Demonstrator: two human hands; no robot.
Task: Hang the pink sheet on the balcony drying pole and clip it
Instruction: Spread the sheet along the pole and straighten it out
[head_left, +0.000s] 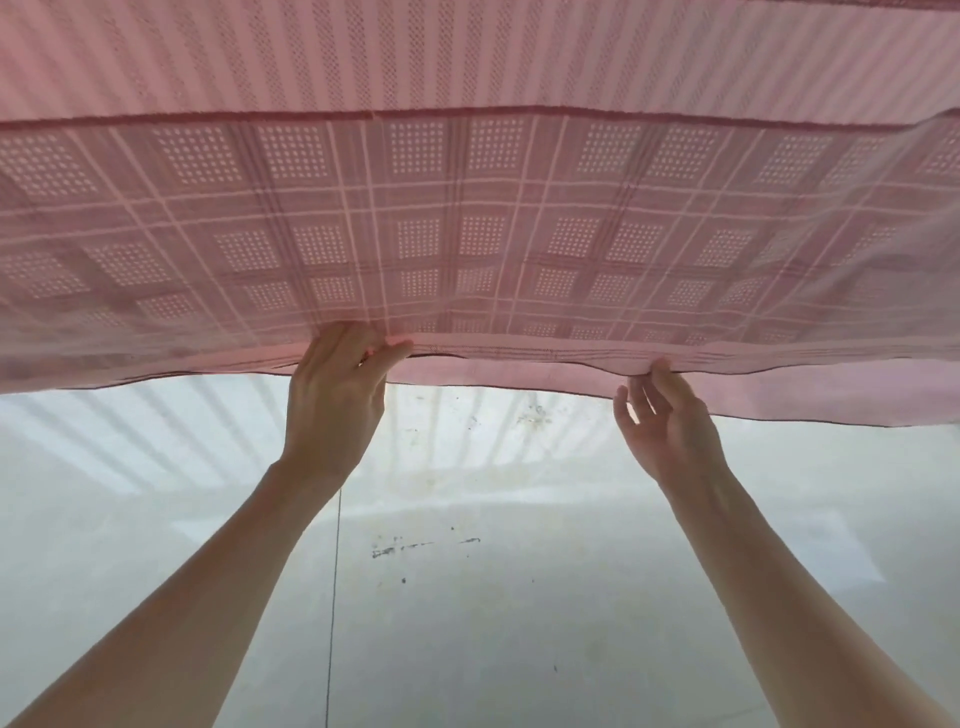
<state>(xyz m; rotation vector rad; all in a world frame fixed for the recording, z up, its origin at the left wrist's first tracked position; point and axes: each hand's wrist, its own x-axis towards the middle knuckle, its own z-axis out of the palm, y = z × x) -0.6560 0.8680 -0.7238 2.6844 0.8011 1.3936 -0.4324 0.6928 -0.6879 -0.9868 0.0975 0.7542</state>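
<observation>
The pink sheet (478, 223) fills the upper half of the head view, thin and see-through, with a checked pattern and dotted squares, folded in layers. Its lower hem runs across the middle of the view. My left hand (335, 400) reaches up and pinches that hem left of centre, thumb in front of the cloth. My right hand (667, 421) grips the same hem to the right, fingertips curled over the edge. The drying pole and any clips are hidden behind or above the cloth.
Beyond the hem lies a pale, stained flat surface (467, 597) with striped shadows of railing bars (467, 441). A thin dark line (335, 597) runs straight down past my left forearm.
</observation>
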